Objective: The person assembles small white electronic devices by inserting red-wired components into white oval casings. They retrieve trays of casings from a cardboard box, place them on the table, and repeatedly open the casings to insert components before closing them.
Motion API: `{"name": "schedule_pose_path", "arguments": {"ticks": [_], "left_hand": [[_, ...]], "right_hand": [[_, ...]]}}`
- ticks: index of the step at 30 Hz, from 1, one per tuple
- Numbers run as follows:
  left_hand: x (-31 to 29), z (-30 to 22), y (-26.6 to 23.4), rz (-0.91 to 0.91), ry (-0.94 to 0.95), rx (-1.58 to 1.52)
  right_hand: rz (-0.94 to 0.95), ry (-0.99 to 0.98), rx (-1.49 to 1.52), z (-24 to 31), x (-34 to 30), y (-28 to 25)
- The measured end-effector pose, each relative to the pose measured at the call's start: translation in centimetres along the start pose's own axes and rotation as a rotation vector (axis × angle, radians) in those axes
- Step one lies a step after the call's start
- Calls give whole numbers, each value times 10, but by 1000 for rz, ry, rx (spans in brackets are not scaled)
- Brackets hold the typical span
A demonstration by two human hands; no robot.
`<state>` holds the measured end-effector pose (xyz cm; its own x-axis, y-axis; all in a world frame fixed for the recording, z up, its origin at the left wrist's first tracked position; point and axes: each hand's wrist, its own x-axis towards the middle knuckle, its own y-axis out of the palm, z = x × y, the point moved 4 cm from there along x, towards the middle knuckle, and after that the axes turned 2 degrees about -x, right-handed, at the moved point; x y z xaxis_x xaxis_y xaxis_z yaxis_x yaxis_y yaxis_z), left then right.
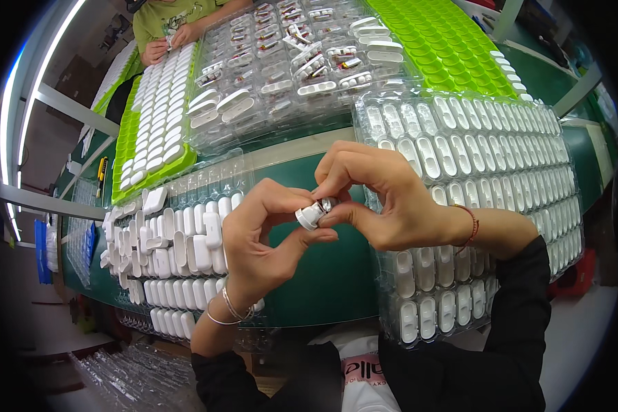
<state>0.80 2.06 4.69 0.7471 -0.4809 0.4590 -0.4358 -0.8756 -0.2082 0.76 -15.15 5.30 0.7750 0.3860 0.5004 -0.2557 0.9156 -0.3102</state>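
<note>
Over the green tabletop, both hands meet around a small white plastic piece (310,216) with a rounded end. My left hand (262,226) pinches it between thumb and fingers. From the other side, my right hand (381,196) closes its thumb and fingertips on the piece's shiny, silvery part (328,204). Fingertips cover much of it, so its exact kind cannot be made out. Beside my left hand, white oval case shells (202,253) stand and lie in a clear tray. Rows of hollow white oval shells (429,158) fill another clear tray beneath and beside my right hand.
Clear trays with white cases and small red-and-dark parts (292,51) lie at the back. Green trays (446,41) flank them, the left one holding white shells (159,127). Behind it, a co-worker's hands (172,42) hold something small. A yellow tool (101,175) lies far left.
</note>
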Motion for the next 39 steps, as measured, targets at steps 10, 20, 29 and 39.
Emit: {"name": "schedule_pose_path", "arguments": {"ticks": [10,20,29,39], "left_hand": [[4,19,13,-130,-46,-222],[2,-6,-4,-64,188,117],[-1,-9,-7,-49,145,174],[-4,-3,-11,-7,54,-21]], "right_hand": [[-30,149,43,-12,1,-9],[88,-85,121,3,11,-9],[178,-61,194,0,11,-10],[204,22,263,-4,9,-7]]}}
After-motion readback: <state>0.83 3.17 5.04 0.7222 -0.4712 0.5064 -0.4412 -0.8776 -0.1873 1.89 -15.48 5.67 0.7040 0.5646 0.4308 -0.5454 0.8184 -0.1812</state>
